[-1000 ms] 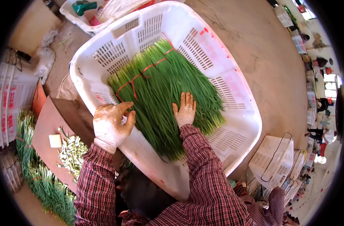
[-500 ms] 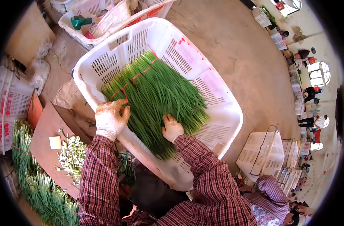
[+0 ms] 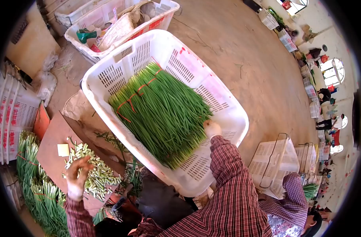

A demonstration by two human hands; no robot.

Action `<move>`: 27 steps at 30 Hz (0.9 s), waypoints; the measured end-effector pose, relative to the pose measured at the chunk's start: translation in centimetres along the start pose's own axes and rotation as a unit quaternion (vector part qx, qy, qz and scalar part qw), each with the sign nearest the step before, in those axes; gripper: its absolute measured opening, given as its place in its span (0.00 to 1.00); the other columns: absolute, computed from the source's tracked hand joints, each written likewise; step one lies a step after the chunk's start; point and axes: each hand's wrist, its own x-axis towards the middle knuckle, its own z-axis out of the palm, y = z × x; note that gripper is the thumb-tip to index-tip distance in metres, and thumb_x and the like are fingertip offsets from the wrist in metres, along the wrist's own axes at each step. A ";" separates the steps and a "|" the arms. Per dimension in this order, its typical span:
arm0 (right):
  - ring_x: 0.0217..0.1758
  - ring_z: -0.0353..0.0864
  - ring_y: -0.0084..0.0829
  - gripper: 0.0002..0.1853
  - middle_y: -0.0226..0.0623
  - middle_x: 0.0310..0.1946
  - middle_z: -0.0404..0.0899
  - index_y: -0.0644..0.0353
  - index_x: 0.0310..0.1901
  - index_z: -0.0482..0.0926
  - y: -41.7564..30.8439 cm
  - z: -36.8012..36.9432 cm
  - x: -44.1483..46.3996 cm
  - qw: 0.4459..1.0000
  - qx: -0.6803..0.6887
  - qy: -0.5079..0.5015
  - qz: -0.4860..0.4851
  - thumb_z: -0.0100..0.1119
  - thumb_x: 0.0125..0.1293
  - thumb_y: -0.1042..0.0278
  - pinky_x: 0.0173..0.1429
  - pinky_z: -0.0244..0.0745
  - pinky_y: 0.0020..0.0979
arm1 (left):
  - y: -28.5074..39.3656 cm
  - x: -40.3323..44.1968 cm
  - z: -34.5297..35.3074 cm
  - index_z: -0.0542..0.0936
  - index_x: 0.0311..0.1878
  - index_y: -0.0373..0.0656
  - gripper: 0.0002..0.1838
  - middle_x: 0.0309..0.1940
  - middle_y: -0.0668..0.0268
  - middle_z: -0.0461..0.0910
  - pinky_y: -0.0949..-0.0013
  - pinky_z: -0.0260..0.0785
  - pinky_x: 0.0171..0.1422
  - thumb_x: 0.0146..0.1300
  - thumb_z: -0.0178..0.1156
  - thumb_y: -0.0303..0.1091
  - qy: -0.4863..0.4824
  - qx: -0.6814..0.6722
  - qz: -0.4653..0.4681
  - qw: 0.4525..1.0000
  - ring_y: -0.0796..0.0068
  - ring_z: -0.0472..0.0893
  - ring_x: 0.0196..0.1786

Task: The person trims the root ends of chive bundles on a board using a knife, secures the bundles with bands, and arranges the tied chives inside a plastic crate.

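Note:
Bundles of garlic chives (image 3: 160, 106), tied with red bands, lie side by side in a white plastic crate (image 3: 228, 130). My right hand (image 3: 212, 129), in a whitish glove, is inside the crate against the leaf ends of the chives; its fingers point down and are mostly hidden. Outside the crate at lower left, my left hand (image 3: 78, 173) is raised over a brown board (image 3: 54, 158). Its fingers are apart and bent, with nothing seen between them. Beneath and beside it lies a pile of short cut stem ends (image 3: 95, 172).
More tied chives (image 3: 42, 193) lie left of the board. A second crate (image 3: 121, 31) with bags and a green tool stands beyond mine. Stacked crates (image 3: 16, 114) stand at far left, others (image 3: 273, 166) at right, near a co-worker in a checked sleeve (image 3: 291, 193).
My left hand has left the crate's near edge and moved down-left over the board. My right hand has slid from atop the chives rightward to their leaf ends.

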 end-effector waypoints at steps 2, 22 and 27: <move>0.45 0.86 0.53 0.16 0.49 0.41 0.87 0.48 0.50 0.84 1.3 -0.6 2.8 0.999 -0.013 0.019 0.036 0.53 0.70 0.52 0.52 0.80 0.49 | 0.0 -4.5 -2.9 0.80 0.54 0.33 0.15 0.38 0.60 0.86 0.63 0.74 0.60 0.71 0.60 0.33 0.020 0.015 -0.089 0.996 0.69 0.83 0.49; 0.45 0.86 0.51 0.14 0.48 0.41 0.87 0.45 0.49 0.83 1.7 1.6 6.0 0.991 -0.020 0.074 0.113 0.54 0.70 0.51 0.51 0.79 0.51 | -4.4 -12.8 6.4 0.76 0.60 0.28 0.25 0.40 0.57 0.86 0.70 0.77 0.51 0.69 0.66 0.40 0.021 -0.172 -0.189 0.967 0.71 0.84 0.43; 0.46 0.87 0.51 0.16 0.48 0.41 0.87 0.44 0.53 0.83 1.5 1.7 5.9 0.990 -0.060 0.017 0.126 0.54 0.69 0.50 0.52 0.79 0.50 | -4.8 -14.0 6.5 0.77 0.60 0.29 0.24 0.41 0.59 0.86 0.67 0.75 0.55 0.69 0.65 0.39 0.018 -0.150 -0.241 0.959 0.71 0.84 0.46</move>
